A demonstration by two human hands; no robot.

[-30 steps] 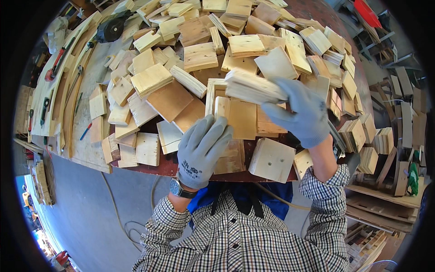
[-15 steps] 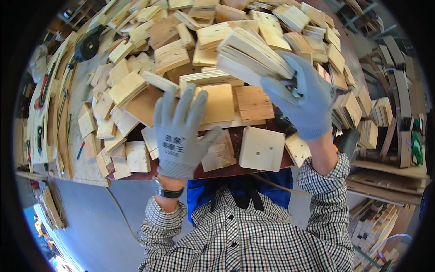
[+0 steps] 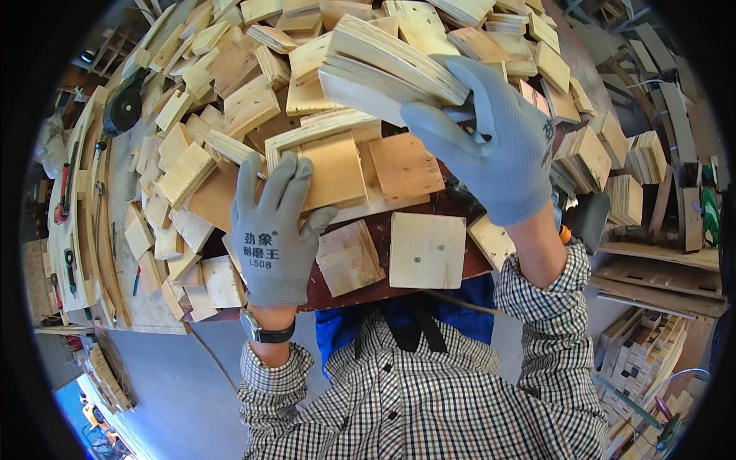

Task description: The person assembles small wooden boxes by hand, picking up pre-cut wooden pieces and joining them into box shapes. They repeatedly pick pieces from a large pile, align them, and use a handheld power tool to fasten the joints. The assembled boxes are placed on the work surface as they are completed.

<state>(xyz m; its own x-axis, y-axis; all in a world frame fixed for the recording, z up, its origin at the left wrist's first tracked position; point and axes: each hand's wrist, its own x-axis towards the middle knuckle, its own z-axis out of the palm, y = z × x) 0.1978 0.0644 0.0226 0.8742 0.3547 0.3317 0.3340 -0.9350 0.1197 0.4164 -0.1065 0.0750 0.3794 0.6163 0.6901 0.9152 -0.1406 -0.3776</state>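
My right hand (image 3: pixel 502 149), in a grey work glove, grips a stack of thin plywood pieces (image 3: pixel 391 73) and holds it tilted above the pile of wood blocks (image 3: pixel 253 106). The thumb is under the stack and the fingers are on its far side. My left hand (image 3: pixel 277 238), gloved alike, is open with fingers spread. Its fingertips lie at the near edge of a pale yellow plywood block (image 3: pixel 334 170); whether they press on it I cannot tell. Right of that block lies a browner wood block (image 3: pixel 406 164). A square pale block (image 3: pixel 427 251) with two dark spots lies at the table's near edge.
Several stacked plywood blocks (image 3: pixel 584 159) stand at the right. Long wood strips (image 3: pixel 90 199), a red-handled tool (image 3: pixel 64 192) and a black round tool (image 3: pixel 127 103) lie at the left. A dark object with an orange part (image 3: pixel 566 233) sits by my right wrist.
My left hand has shifted a little left in the picture. The stack in my right hand has moved up and left, still gripped. The whole view has turned slightly.
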